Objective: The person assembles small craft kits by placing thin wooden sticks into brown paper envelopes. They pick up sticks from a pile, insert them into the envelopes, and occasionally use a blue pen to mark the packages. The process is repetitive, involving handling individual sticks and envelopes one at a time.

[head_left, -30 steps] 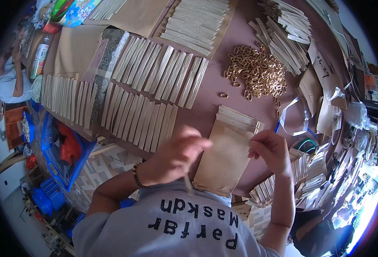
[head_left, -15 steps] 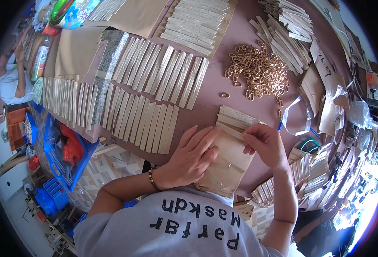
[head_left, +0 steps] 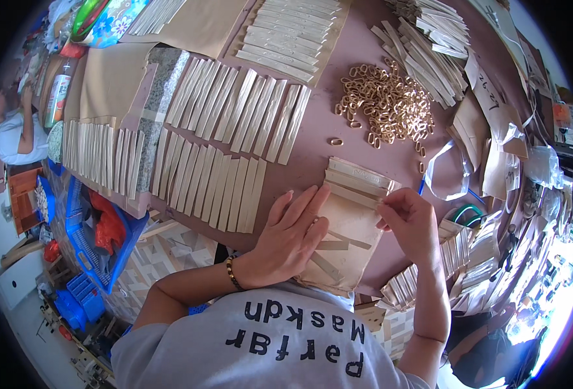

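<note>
A tan, oblong sheet (head_left: 359, 222) is laid flat at the near edge of the table (head_left: 312, 139), its far end angled slightly right. That end is crossed by a pale upper strip (head_left: 358, 174) and, just nearer, a pale lower strip (head_left: 351, 192), nearly parallel. Below, two thin greyish pieces (head_left: 343, 246) are strewn aslant.

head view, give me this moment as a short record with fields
hands: left hand spread, right hand with bent fingers, at opposite ends of a thin beige strip
beneath the strip: tan rectangular sheet
surface: mauve table
beyond the sheet: pile of gold oval metal rings
left of the sheet: rows of long beige strips
far left: blue plastic basket with a red bundle inside
</note>
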The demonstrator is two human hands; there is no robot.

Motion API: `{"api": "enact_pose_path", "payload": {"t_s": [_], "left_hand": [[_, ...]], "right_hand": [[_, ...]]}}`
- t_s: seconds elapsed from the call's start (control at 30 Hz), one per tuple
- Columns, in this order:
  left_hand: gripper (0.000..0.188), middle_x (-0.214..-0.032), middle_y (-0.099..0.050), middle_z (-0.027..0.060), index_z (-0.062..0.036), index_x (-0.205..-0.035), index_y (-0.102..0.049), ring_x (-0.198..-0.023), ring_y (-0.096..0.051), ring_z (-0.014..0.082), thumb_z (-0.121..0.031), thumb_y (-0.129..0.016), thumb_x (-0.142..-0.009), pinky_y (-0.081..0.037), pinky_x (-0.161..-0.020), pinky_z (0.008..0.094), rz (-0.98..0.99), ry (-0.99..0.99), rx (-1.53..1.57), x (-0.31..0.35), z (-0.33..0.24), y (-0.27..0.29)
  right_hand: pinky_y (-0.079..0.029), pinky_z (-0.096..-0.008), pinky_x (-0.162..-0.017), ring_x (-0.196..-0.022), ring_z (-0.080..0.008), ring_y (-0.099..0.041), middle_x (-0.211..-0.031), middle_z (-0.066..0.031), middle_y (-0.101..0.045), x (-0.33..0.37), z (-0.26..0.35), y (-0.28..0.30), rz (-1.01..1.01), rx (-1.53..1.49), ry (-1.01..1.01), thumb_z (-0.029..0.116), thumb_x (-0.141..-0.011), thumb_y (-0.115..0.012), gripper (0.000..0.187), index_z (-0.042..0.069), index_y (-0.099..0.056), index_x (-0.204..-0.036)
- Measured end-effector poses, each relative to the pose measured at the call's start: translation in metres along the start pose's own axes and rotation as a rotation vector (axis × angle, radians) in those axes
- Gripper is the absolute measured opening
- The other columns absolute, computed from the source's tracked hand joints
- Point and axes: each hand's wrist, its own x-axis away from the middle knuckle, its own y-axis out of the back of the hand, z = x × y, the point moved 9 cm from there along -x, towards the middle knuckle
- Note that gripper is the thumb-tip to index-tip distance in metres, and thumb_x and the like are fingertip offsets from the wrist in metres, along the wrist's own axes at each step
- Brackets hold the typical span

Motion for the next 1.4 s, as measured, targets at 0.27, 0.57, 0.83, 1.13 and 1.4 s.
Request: {"api": "enact_pose_path", "payload": {"t_s": [0.27,0.57,0.83,1.13,1.4], "left_hand": [[0.021,-0.147,-0.038,0.0234,-0.0046,-0.094,-0.052,-0.134,-0.037,0.0337,-0.003,-0.060,-0.075,-0.019,-0.111,0.0477,0.013,0.029,0.025,-0.002,0.000,0.002],[0.023,-0.144,-0.041,0.0221,-0.0035,-0.099,-0.055,-0.132,-0.039,0.0355,0.001,-0.062,-0.078,-0.024,-0.109,0.0469,0.027,0.050,0.170,-0.003,0.005,0.010],[0.026,-0.113,-0.053,0.0164,0.0003,-0.111,-0.053,-0.104,-0.055,0.0344,0.002,-0.061,-0.086,-0.046,-0.087,0.0397,-0.106,0.071,0.832,0.000,0.000,0.027],[0.056,-0.123,-0.050,0.0179,0.0053,-0.133,-0.044,-0.109,-0.053,0.0322,0.002,-0.062,-0.080,-0.043,-0.091,0.0404,0.044,0.058,0.637,0.010,-0.003,0.018],[0.066,-0.139,-0.042,0.0162,0.0035,-0.131,-0.050,-0.128,-0.040,0.0303,-0.014,-0.066,-0.070,-0.030,-0.106,0.0451,0.084,-0.054,0.000,0.018,-0.004,0.001]], "right_hand": [[-0.050,-0.0265,-0.060,-0.064,-0.0104,-0.063,-0.073,-0.0077,-0.067,-0.007,-0.005,0.005,-0.063,0.153,0.095,0.010,-0.084,-0.070,0.016,-0.001,-0.059,-0.090],[-0.052,-0.0306,-0.060,-0.060,-0.0170,-0.063,-0.069,-0.0095,-0.062,0.007,0.023,0.005,-0.196,0.585,0.101,0.012,-0.081,-0.073,0.021,0.001,-0.060,-0.094],[-0.051,-0.0330,-0.084,-0.102,-0.0212,-0.062,-0.112,-0.0145,-0.063,0.050,0.058,-0.058,0.150,-0.147,0.643,0.007,-0.086,-0.070,0.020,0.000,-0.066,-0.105],[-0.050,-0.0392,-0.092,-0.086,-0.0207,-0.069,-0.090,-0.0130,-0.071,0.025,0.026,-0.033,0.261,-0.745,0.446,0.013,-0.097,-0.057,0.019,-0.001,-0.066,-0.106],[-0.047,-0.0213,-0.056,-0.064,-0.0059,-0.057,-0.073,-0.0026,-0.061,0.002,0.010,-0.048,0.351,-0.108,0.038,0.011,-0.095,-0.058,0.016,-0.004,-0.061,-0.101]]}}
